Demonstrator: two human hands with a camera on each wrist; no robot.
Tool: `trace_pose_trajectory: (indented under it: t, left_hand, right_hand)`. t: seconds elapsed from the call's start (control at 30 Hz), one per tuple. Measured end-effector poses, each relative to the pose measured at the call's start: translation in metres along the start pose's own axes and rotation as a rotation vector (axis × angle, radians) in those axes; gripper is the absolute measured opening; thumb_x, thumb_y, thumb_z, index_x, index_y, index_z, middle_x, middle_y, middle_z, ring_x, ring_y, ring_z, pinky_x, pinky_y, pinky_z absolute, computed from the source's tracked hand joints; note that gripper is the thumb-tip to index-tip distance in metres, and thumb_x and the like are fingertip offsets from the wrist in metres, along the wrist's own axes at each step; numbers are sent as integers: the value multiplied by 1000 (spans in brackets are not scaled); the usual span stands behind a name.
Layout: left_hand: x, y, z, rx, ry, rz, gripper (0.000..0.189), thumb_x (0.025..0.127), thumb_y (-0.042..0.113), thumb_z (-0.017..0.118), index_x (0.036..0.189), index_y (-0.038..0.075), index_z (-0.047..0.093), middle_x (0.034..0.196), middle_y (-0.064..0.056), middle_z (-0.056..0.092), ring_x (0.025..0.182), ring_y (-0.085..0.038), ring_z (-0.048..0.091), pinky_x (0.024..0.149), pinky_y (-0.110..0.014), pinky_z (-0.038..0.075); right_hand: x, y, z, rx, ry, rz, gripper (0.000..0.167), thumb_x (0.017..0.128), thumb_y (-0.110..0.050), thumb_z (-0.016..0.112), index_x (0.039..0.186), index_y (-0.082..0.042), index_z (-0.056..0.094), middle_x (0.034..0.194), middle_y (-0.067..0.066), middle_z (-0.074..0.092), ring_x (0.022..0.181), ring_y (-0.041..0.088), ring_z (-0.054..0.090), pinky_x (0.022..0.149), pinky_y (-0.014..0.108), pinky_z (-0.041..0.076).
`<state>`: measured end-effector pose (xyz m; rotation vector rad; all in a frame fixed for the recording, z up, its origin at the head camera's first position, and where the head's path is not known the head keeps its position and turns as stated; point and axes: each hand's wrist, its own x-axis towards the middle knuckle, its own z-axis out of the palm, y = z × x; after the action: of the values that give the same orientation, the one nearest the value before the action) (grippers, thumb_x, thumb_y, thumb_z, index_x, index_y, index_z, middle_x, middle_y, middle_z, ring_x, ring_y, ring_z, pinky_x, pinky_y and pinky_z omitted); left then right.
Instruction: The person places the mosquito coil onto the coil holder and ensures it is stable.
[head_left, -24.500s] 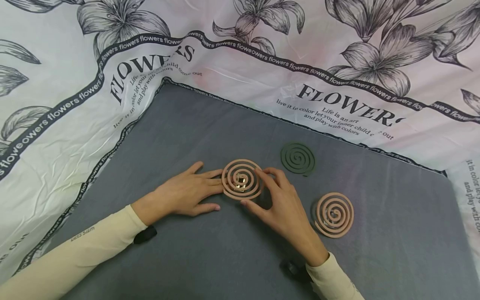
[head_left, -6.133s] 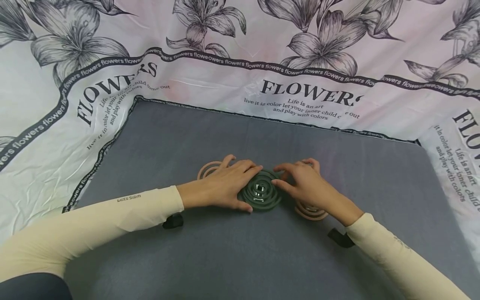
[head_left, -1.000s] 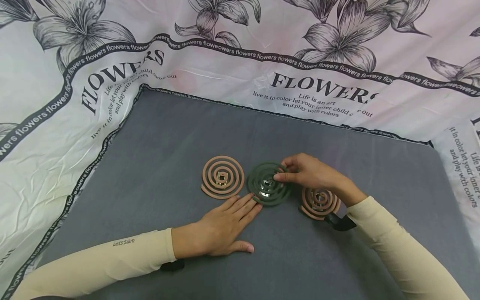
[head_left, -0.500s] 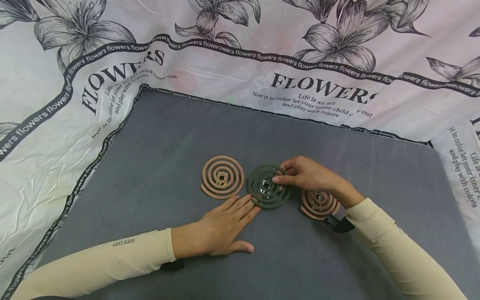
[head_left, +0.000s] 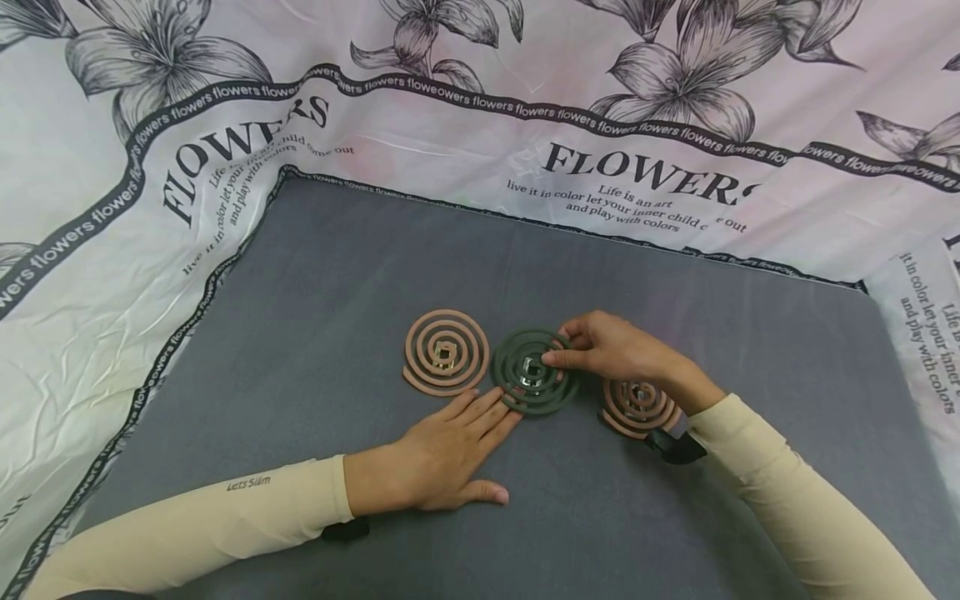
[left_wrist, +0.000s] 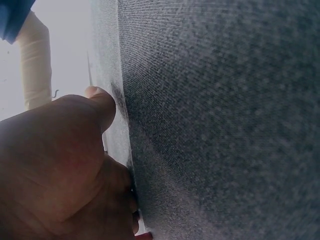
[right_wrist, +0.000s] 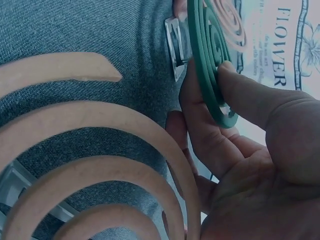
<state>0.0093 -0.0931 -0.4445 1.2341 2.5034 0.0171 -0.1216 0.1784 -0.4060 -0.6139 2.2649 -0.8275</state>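
My right hand (head_left: 626, 352) pinches the right edge of a green mosquito coil (head_left: 536, 349) between thumb and fingers. In the right wrist view the green coil (right_wrist: 201, 65) is tilted up from the table, beside a small metal stand (right_wrist: 173, 49). My left hand (head_left: 446, 462) lies palm down with fingers straight, its fingertips at the coil's near left edge. A tan mosquito coil (head_left: 447, 315) on a metal stand is just left of the green one. Another tan coil (head_left: 628, 423) sits on its stand under my right wrist, partly hidden.
The grey tabletop (head_left: 360, 267) reaches back to a white flower-printed sheet (head_left: 465, 150) along the far and left sides. In the left wrist view mostly grey cloth (left_wrist: 220, 125) shows beside the hand.
Long before, the green coil lay flat farther back while my right hand held a tan coil. Over the last second the green coil shifted slightly left and nearer; my left hand stayed put.
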Motion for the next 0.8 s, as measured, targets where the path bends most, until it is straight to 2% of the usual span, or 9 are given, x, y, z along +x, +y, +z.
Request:
trace_pose_trajectory:
  t: [0.4, 0.5, 0.7, 0.8]
  left_hand:
    - [0, 0, 0, -9, 1, 0, 95, 105, 72, 32, 171, 10, 5, 178, -8, 2, 164, -25, -2, 131, -44, 10]
    - [0, 0, 1, -20, 10, 7, 95, 105, 72, 33, 171, 9, 5, 178, -9, 2, 164, -25, -2, 131, -44, 10]
    - [0, -1, 1, -24, 25, 19, 95, 105, 72, 33, 171, 8, 7, 178, -9, 3, 164, -26, -1, 131, -45, 12]
    - [-1, -1, 0, -18, 21, 21, 94, 106, 72, 32, 171, 8, 8, 178, -9, 3, 164, -25, 0, 131, -45, 12]
  right_hand:
    - [1, 2, 0, -10, 2, 21, 29, 105, -38, 68, 94, -11, 73, 81, -4, 78, 55, 6, 38, 57, 28, 33]
    - [1, 1, 0, -22, 4, 27, 30, 104, -39, 69, 93, -12, 73, 76, -3, 75, 55, 6, 38, 57, 28, 34]
    - [2, 0, -1, -58, 18, 37, 31, 103, -42, 71, 88, -14, 73, 59, -2, 56, 52, 6, 35, 54, 28, 34]
    - [2, 0, 0, -81, 24, 36, 31, 102, -44, 71, 88, -16, 74, 60, -2, 58, 52, 6, 34, 55, 29, 33]
